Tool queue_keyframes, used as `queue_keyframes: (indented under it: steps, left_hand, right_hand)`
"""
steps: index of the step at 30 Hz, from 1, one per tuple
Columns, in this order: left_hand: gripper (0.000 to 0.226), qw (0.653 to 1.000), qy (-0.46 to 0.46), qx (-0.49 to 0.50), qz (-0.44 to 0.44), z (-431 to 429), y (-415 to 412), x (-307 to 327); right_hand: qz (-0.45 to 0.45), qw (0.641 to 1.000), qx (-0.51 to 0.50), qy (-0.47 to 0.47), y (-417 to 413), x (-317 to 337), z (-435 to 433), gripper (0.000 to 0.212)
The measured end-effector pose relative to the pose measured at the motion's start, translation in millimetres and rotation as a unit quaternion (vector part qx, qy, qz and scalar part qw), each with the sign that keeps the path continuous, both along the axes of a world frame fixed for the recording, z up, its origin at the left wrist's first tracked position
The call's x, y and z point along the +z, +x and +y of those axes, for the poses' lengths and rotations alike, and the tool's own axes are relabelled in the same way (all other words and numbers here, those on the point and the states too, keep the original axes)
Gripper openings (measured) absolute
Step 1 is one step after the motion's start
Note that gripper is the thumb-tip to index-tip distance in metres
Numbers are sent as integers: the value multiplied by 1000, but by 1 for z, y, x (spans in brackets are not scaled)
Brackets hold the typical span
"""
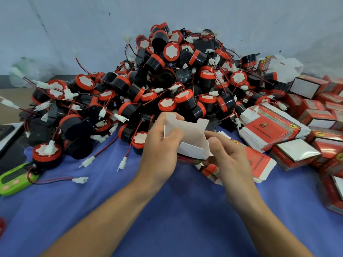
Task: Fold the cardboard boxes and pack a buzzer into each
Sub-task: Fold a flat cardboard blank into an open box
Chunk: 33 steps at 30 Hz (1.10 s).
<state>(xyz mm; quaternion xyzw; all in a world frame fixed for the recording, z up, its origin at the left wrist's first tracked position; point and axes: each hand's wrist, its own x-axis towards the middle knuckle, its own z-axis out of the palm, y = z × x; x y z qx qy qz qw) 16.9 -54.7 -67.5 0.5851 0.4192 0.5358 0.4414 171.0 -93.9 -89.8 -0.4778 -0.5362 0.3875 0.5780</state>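
broadly, a bench (167,219) draped in blue cloth is shown. most of its far half is taken up by a heap of buzzers (167,80), black-bodied and red-capped, with red-and-black leads ending in white plugs. finished boxes (313,117) are piled along the right edge. a stack of flat boxes (269,130) is laid just beside the heap, with one plug resting on it.

near the middle, a half-formed box (189,138) is held between the left hand (159,151) and the right hand (230,158), its white inside turned upward. its left wall is gripped by the left hand, thumb pressed on the inner face and fingers curled behind. its near right corner is pinched by the right hand. the box is held just in front of the heap and no buzzer is seen in it, so folding is judged unfinished.

two hazards are judged likely. the thin card could be creased off its score lines if the flaps are pressed unevenly. several tangled neighbours could also be dragged onto the flat stack when one buzzer is drawn out by its lead.
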Motion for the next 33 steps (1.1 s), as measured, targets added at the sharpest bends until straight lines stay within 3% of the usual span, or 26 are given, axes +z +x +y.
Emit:
queue_keyframes:
  steps: [3,8,13,16,18,20,21,24,26,28,29,31,33]
  left_hand:
    - [8,1000,-2,-23,-12,-1,2,3]
    - [30,997,-16,-77,27,1,2,1]
    - [73,973,-6,-227,38,15,-21,-3]
    - [94,965,5,-253,69,31,-40,-4]
    - [89,965,5,-183,189,37,-45,-10]
    - [68,908,14,-109,404,39,-46,-24]
    - [54,880,36,-85,466,40,-45,-30]
    - [31,867,194,35,458,38,-41,-39]
    - [20,795,326,170,482,43,-42,-41]
    - [9,726,374,270,511,51,-48,-39]
    - [8,711,371,303,515,56,-52,-37]
    - [10,706,347,345,512,64,-59,-33]
    - [9,733,330,341,488,64,-60,-33]
  right_hand:
    - [-9,999,47,20,-2,4,-4,38]
    - [22,999,-8,-40,1,10,-1,23]
    - [21,995,-93,-36,4,9,3,28]
    - [89,979,-173,-57,15,10,7,37]
    - [172,962,-204,-55,25,14,10,39]
    - [240,946,-209,-59,33,15,11,43]
    - [260,942,-204,-65,34,15,11,44]
    - [263,947,-173,-66,30,11,11,39]
    - [208,963,-161,-52,23,10,9,37]
    - [123,980,-151,-28,15,10,5,37]
    - [78,985,-154,-17,11,9,3,36]
    - [-8,984,-180,10,5,7,-1,32]
    - [-69,974,-211,38,0,4,-4,35]
